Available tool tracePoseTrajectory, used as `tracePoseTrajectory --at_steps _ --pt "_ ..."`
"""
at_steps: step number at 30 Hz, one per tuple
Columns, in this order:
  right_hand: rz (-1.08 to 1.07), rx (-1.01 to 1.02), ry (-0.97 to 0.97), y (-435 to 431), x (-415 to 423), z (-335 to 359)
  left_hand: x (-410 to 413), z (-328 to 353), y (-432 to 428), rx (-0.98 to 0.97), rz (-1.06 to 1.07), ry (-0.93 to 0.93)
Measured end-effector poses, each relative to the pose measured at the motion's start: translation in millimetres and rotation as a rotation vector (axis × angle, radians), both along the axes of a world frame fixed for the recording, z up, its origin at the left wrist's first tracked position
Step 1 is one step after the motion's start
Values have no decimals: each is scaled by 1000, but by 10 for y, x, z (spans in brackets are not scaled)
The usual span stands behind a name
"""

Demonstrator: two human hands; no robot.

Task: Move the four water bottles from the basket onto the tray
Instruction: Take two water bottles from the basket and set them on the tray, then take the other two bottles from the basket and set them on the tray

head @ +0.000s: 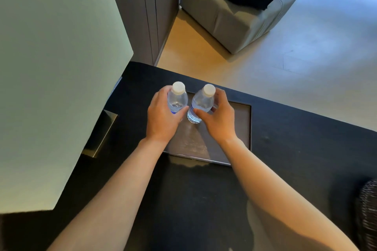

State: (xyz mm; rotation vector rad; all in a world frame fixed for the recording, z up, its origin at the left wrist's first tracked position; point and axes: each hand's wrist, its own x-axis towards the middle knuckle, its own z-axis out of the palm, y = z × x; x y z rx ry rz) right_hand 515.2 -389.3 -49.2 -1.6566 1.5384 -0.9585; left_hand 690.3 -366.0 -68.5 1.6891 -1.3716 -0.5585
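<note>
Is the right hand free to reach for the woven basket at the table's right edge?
Probably not yet: the right hand is wrapped around a clear white-capped water bottle over the dark rectangular tray.

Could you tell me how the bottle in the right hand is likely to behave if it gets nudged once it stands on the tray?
The right bottle is tall and narrow-based, so a nudge near its white cap would probably tip it. It looks full of water, so likely fairly heavy for its size. Its thin clear wall may flex under the right hand, and on its side it would roll across the tray.
</note>
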Motion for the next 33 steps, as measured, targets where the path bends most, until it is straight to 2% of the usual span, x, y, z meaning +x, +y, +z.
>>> tracePoseTrajectory --at_steps 16,29,33 --pt "-38 -50 5 -451 137 -68 82 -105 -577 -70 -1 -8" --pt "-9 33 -42 -277 67 10 17 -42 -445 49 33 32" --pt "-28 87 41 -78 -95 12 -70 45 -176 87 81 -1"
